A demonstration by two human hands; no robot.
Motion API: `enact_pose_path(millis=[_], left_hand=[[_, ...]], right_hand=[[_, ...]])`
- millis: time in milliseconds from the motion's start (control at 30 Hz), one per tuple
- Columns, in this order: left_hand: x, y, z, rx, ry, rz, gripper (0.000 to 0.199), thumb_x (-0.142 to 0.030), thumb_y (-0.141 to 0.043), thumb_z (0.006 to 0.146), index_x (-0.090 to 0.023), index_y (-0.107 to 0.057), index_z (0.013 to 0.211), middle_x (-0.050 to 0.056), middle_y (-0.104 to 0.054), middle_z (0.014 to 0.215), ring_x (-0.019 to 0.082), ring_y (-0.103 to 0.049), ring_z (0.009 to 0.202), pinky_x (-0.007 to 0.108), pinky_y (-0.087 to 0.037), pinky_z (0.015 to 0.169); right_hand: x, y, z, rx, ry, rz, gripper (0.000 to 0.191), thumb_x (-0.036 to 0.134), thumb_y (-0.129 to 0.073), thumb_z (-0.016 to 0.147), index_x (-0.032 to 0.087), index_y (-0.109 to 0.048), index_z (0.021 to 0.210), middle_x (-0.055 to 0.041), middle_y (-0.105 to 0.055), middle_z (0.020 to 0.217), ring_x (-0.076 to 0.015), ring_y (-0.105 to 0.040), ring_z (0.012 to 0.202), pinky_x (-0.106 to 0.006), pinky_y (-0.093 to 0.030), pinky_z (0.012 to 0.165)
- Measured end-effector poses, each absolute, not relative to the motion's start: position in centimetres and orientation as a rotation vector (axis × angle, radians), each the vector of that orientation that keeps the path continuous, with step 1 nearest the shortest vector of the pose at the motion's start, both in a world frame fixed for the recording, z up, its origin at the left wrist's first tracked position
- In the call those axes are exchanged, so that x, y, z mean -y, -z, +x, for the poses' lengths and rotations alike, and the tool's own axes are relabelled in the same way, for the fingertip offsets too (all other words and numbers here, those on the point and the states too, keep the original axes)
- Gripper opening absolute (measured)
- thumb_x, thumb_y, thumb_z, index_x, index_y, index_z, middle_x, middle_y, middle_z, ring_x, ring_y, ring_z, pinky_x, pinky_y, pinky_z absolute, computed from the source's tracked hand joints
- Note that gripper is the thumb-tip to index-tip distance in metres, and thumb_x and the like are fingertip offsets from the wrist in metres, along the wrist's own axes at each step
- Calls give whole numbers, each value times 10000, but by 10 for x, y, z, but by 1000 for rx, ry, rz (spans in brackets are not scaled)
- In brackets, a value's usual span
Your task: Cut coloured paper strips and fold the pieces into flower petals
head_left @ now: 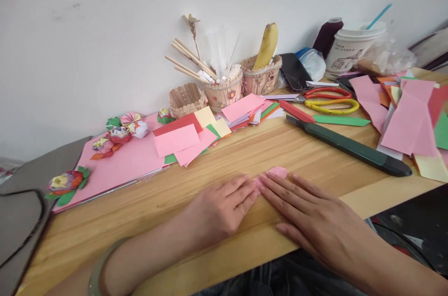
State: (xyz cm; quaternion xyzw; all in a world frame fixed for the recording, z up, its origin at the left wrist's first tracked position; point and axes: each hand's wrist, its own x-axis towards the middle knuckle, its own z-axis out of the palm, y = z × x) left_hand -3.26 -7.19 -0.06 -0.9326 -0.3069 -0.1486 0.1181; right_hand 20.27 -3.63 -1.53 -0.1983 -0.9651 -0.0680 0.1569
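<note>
A small pink strip (279, 172) was pressed flat on the wooden table (122, 212), near its front edge and about midway across, by both hands. Its left part was covered by the fingertips of the left hand (224, 207), whose fingers were held together and slightly bent; whether the paper was pinched between them could not be told. The strip's middle was covered by the right hand (311, 214), laid palm down with its fingers straight and mostly close together, the thumb set apart on the near side. A bangle (95, 272) was worn on the left wrist. To the right, beyond the right hand, a dark green knife (350, 147) was laid slantwise, with a red strip (297, 111), a green strip (341, 120) and scissors (331, 110) placed just past it. Loose papers (408, 121) were heaped at the far right. To the left, coloured cards (177, 140) were spread beside a pink sheet (133, 167), on which folded flowers (119, 135) were grouped. Along the far side, sticks (189, 60) were held in the middle basket (226, 93) and a banana (266, 46) in the right basket (262, 79). A lidded cup (350, 51) was placed farther right.
</note>
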Motion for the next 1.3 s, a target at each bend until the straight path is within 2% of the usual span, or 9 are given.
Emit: enact_pose_path(millis=[133,267,467,633,733,867,1067,1200,1300], left_hand=[[71,1,-34,888,447,-2724,371,-94,-278,969,-39,-581,1175,112,-642,1186,242,-588,1122,343,-556,853],[70,2,-34,891,505,-2733,409,-101,-241,977,-51,-627,1101,112,-666,1140,244,-609,1093,336,-571,818],[70,1,-34,881,492,-2749,419,-95,-237,974,-45,-635,1095,114,-663,1145,231,-610,1094,323,-565,844],[69,1,-34,873,505,-2759,397,-97,-256,974,-33,-622,1114,127,-663,1140,223,-603,1104,317,-542,885],[70,3,-33,886,500,-2759,343,-106,-314,967,-27,-602,1134,134,-653,1157,228,-588,1122,321,-543,877],[70,7,-34,894,537,-2768,286,-135,-390,954,-41,-659,975,144,-694,1030,234,-614,1072,331,-525,904],[69,1,-37,854,430,-2751,350,-108,-313,962,-31,-584,1170,135,-619,1217,231,-567,1154,335,-537,886],[70,-4,-35,827,443,-2741,375,-84,-287,954,-38,-633,1092,136,-670,1122,225,-615,1083,320,-551,840],[70,-4,-32,832,531,-2673,361,-62,-307,940,-35,-659,1017,146,-694,1057,228,-641,1031,322,-557,813]], right_hand=[[40,15,209,2753,220,-613,566,364,-431,933,103,-323,1424,-135,-402,1423,-241,-363,1316,-441,-369,1048],[43,12,215,2750,335,-660,614,443,-417,926,61,-349,1402,-152,-402,1422,-249,-385,1305,-440,-360,1041],[42,9,221,2722,429,-703,631,495,-415,913,83,-375,1390,-125,-432,1408,-272,-397,1294,-491,-281,1065],[47,1,217,2688,419,-710,670,501,-409,912,41,-346,1396,-159,-470,1371,-269,-442,1262,-489,-325,1032],[56,-2,200,2671,337,-663,761,579,-405,888,8,-344,1388,-184,-457,1375,-283,-402,1291,-467,-372,1002],[62,5,178,2707,170,-578,863,669,-372,853,-35,-376,1353,-225,-426,1384,-289,-377,1307,-434,-403,993],[48,13,195,2739,206,-656,761,603,-398,883,30,-365,1382,-183,-431,1396,-277,-398,1295,-471,-350,1034],[36,10,219,2743,263,-744,681,515,-408,910,81,-306,1424,-153,-456,1387,-273,-401,1292,-521,-320,1040],[31,9,226,2744,308,-747,622,486,-389,927,113,-323,1419,-128,-476,1379,-287,-394,1295,-564,-314,1029]])
